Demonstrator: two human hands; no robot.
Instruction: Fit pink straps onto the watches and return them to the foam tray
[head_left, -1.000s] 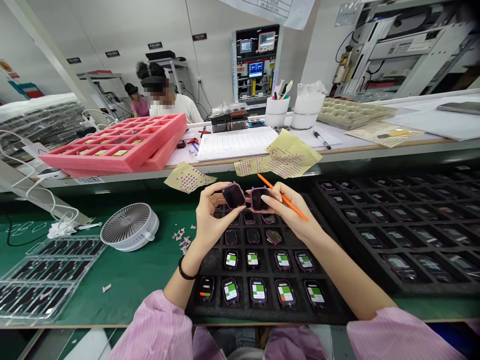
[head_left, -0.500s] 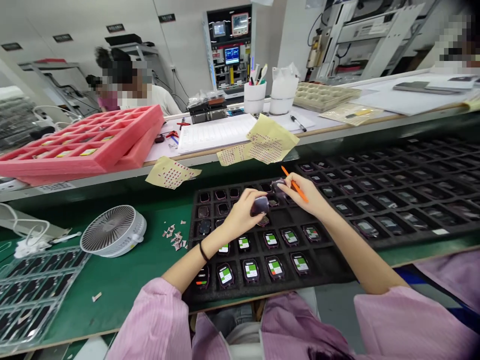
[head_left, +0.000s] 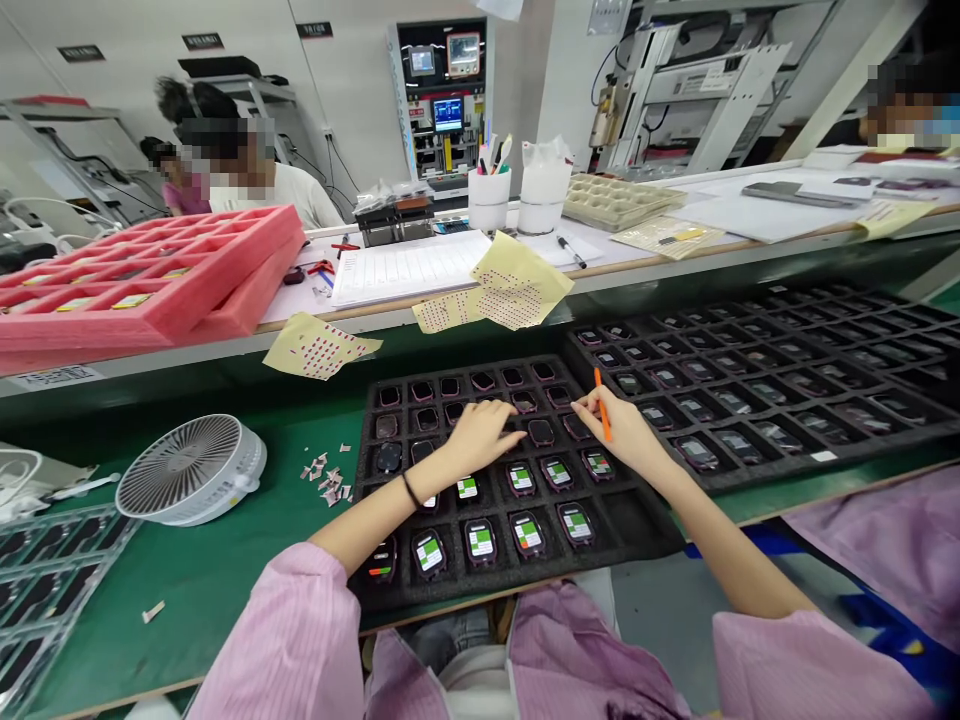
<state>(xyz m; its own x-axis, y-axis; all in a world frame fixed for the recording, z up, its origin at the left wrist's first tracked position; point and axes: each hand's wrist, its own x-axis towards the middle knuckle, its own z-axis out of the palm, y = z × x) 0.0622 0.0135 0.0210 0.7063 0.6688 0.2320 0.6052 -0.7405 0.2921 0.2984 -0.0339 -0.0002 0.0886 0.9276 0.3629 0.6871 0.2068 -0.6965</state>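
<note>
A black foam tray (head_left: 631, 520) lies before me, its pockets holding smartwatches. Several in the front rows have lit green and white screens, such as the watch (head_left: 481, 540) near the front. Over the tray's middle, my left hand (head_left: 480, 437) is open, thumb and fingers apart, holding nothing. Just right of its thumb lies a dark-screened watch (head_left: 540, 433). My right hand (head_left: 621, 420) grips a thin orange pen-like stick (head_left: 602, 405), which points upward. Its fingertips are at the edge of another dark watch (head_left: 576, 428) in a pocket.
More black trays of watches (head_left: 780, 435) extend right. At left are a white fan (head_left: 193, 470), small scraps (head_left: 330, 485) and a clear plastic tray (head_left: 52, 570). Pink foam trays (head_left: 165, 300), yellow dotted sheets (head_left: 517, 285) and pen cups (head_left: 489, 203) occupy the shelf. People sit beyond.
Both hands held watches above the tray; now dark watches lie in the pockets below them. My left hand has opened. The orange stick stands more upright in my right hand.
</note>
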